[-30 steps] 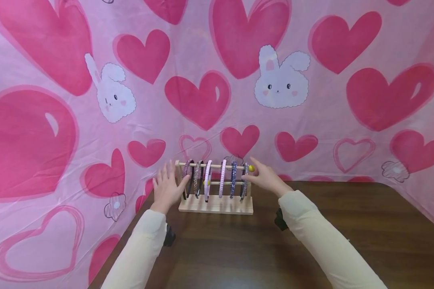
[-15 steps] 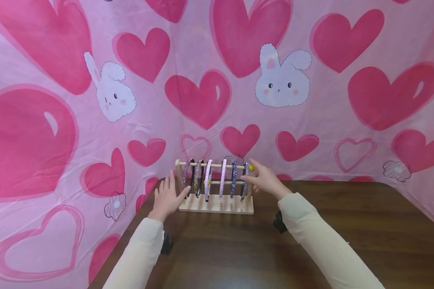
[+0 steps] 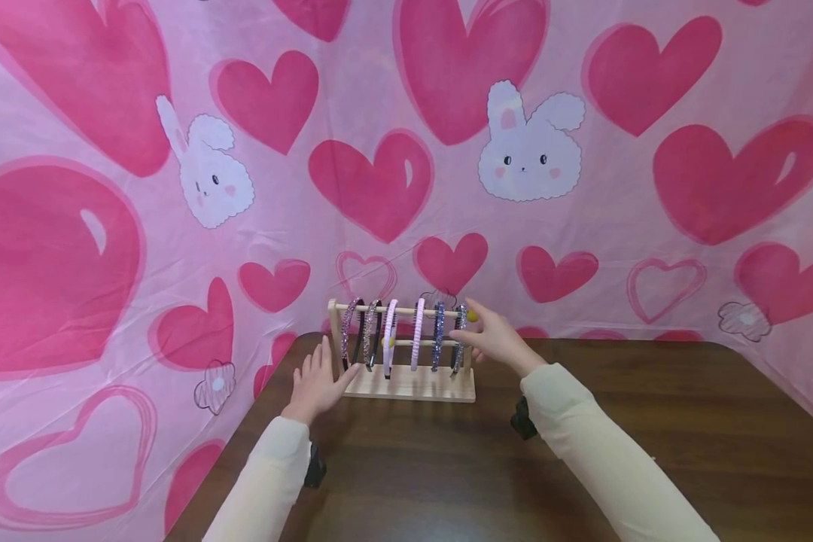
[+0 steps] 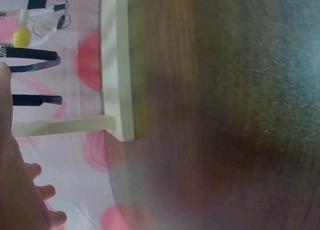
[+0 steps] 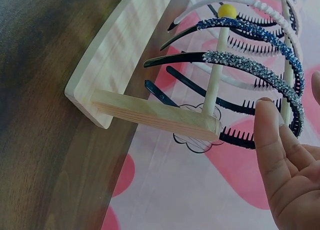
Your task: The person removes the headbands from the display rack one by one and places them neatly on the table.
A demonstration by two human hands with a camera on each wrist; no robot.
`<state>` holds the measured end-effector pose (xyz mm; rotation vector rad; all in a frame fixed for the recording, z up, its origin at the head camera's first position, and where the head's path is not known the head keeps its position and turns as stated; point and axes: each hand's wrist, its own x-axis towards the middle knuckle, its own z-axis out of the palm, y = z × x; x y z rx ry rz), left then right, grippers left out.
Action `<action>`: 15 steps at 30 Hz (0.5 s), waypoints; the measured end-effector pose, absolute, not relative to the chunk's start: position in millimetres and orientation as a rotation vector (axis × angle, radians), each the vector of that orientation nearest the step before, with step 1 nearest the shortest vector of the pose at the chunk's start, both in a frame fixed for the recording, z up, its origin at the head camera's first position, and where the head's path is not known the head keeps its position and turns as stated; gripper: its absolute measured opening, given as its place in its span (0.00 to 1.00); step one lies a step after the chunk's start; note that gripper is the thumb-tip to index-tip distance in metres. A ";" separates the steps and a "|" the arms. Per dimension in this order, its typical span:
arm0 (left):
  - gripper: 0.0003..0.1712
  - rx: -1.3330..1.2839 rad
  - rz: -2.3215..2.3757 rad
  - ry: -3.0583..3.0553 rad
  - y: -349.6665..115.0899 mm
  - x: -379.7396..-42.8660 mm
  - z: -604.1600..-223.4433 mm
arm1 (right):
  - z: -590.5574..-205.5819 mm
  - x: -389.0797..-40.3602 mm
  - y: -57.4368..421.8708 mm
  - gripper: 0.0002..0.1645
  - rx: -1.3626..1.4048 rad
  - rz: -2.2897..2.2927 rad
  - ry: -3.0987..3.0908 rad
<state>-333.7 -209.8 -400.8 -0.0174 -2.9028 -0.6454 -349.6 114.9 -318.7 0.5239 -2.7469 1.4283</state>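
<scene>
A wooden headband stand (image 3: 406, 390) stands on the table, bearing a row of headbands. From left to right hang a pink glitter headband (image 3: 346, 331), a silvery-gold one (image 3: 369, 335), a smooth pink one (image 3: 388, 350), a ribbed pink one (image 3: 417, 331), a blue glitter one (image 3: 437, 339) and a silver glitter headband (image 5: 250, 69). My right hand (image 3: 500, 339) is at the stand's right end, thumb and forefinger spread beside the silver headband. My left hand (image 3: 315, 384) is held with fingers extended near the left post (image 3: 336, 331); in the left wrist view it shows only partly.
A yellow ball (image 3: 472, 315) caps the upper bar at the right; another yellow ball (image 5: 227, 11) sits on the lower bar. Behind the dark wooden table (image 3: 583, 452) hangs a pink cloth (image 3: 447, 211) printed with hearts and rabbits.
My left hand has come down and back from the upper left of the stand, uncovering the left post. The right hand stays almost in place by the silver headband.
</scene>
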 end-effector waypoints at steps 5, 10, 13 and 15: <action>0.53 0.032 -0.684 -2.948 -212.5 -335.0 -411.0 | -319.9 -350.6 114.9 0.50 0.521 1.437 -2.742; 0.51 0.055 -0.719 -2.979 -214.3 -335.3 -421.5 | -321.1 -351.4 114.9 0.49 0.514 1.468 -2.733; 0.49 0.073 -0.719 -2.984 -214.1 -335.5 -427.2 | -321.7 -351.7 115.1 0.50 0.511 1.479 -2.730; 0.48 0.089 -0.686 -2.989 -213.7 -335.3 -430.4 | -321.8 -351.8 115.1 0.50 0.508 1.481 -2.730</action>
